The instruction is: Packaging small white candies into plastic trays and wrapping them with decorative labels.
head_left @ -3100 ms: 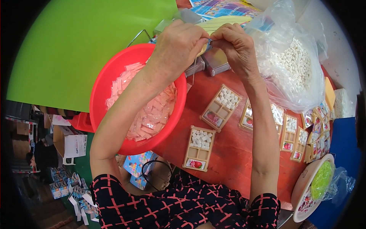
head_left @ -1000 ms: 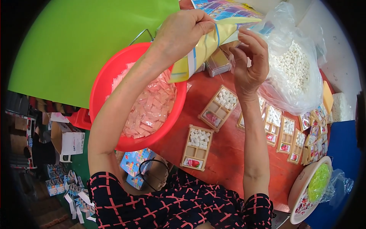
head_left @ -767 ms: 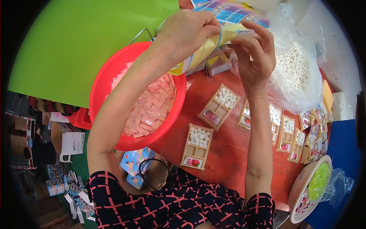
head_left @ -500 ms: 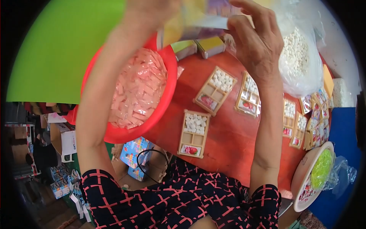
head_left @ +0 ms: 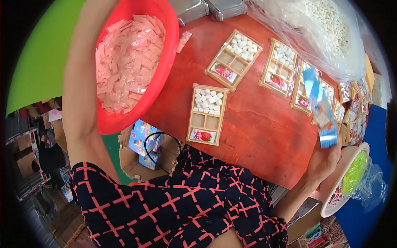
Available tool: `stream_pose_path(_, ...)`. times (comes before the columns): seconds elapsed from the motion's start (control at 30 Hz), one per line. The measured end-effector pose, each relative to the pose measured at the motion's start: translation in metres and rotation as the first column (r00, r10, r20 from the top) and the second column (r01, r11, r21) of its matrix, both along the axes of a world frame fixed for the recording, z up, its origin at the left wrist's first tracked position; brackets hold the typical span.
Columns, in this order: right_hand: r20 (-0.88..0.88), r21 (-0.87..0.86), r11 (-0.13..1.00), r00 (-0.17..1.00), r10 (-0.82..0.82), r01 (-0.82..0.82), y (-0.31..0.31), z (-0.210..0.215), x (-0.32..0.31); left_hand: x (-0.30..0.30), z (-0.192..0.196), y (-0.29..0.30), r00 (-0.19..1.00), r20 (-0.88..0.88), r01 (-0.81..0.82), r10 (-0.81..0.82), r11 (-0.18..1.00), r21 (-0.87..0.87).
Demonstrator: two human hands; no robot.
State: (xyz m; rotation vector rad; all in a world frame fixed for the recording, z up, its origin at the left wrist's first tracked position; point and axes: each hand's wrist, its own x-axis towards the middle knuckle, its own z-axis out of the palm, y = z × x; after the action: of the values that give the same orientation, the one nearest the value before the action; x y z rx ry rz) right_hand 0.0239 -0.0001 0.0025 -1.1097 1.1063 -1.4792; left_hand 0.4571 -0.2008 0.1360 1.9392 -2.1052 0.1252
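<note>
My right hand [head_left: 328, 159] is at the right edge of the red table, its fingers closed on a blue, partly clear packet [head_left: 328, 138], blurred by motion. The packet reaches over the compartment trays at that side. My left forearm [head_left: 80, 82] runs up past the red basin and leaves the view at the top, so my left hand is hidden. Nearest to me lies a tan tray [head_left: 208, 120] with white cubes in its large compartment, two bare middle compartments and a strawberry-printed sachet. A similar tilted tray [head_left: 231, 62] lies behind it, and another tray [head_left: 280, 66] farther right.
A red basin [head_left: 171, 53] full of pink sachets stands at the left. Grey tins [head_left: 225, 8] are at the back. A clear bag of white pieces [head_left: 331, 37] sits at back right, above stacked trays [head_left: 355, 107]. A pale basin [head_left: 324, 211] is at lower right.
My right hand has come down from the top to the right edge, now with the blue packet. My left hand has gone out at the top. The blurred yellow-and-purple package is out of sight.
</note>
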Motion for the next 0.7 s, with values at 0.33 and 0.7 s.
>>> stream_pose_path(0.33, 0.397, 0.045, 0.999, 0.918, 0.009, -0.029, 0.043, -0.026, -0.034, -0.090, -0.113, 0.216, 0.948, -0.312, 0.020, 0.061, 0.968, 0.250)
stream_pose_path(0.7, 0.247, 0.113, 0.993, 0.969, 0.014, -0.043, 0.078, -0.006, -0.032, -0.181, -0.171, 0.239, 0.794, -0.584, 0.157, 0.168, 0.872, 0.464)
